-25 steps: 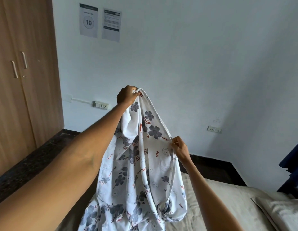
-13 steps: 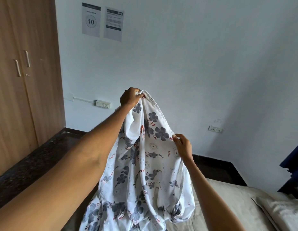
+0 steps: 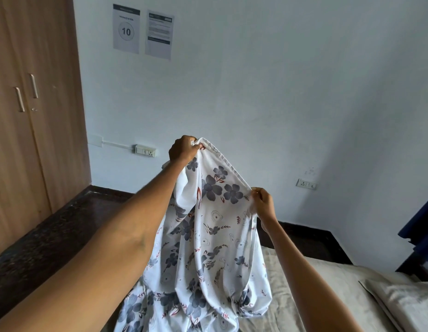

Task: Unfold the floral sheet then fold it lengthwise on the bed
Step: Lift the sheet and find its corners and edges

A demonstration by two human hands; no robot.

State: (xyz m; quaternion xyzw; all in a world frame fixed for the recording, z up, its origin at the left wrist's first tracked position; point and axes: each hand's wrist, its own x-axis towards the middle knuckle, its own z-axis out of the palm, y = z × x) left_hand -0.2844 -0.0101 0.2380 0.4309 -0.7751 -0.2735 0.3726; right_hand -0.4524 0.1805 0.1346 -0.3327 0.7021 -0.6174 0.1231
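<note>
A white floral sheet [image 3: 208,238] with grey flowers and red leaves hangs in loose folds in front of me. My left hand [image 3: 183,149] is raised high and grips the sheet's top corner. My right hand [image 3: 263,202] pinches the hemmed edge lower and to the right, so the edge runs taut and slanted between the two hands. The sheet's lower part bunches on the beige bed [image 3: 328,291], and its far side is hidden behind the drape.
A pillow [image 3: 404,303] lies at the bed's right end. A wooden wardrobe [image 3: 28,116] stands at the left, beside dark floor [image 3: 52,236]. The white wall [image 3: 256,92] carries two papers and sockets. A blue curtain [image 3: 421,226] hangs at the right edge.
My right hand has slid up along the hem and outward to the right, spreading the sheet's top wider. My left hand keeps its grip at about the same height.
</note>
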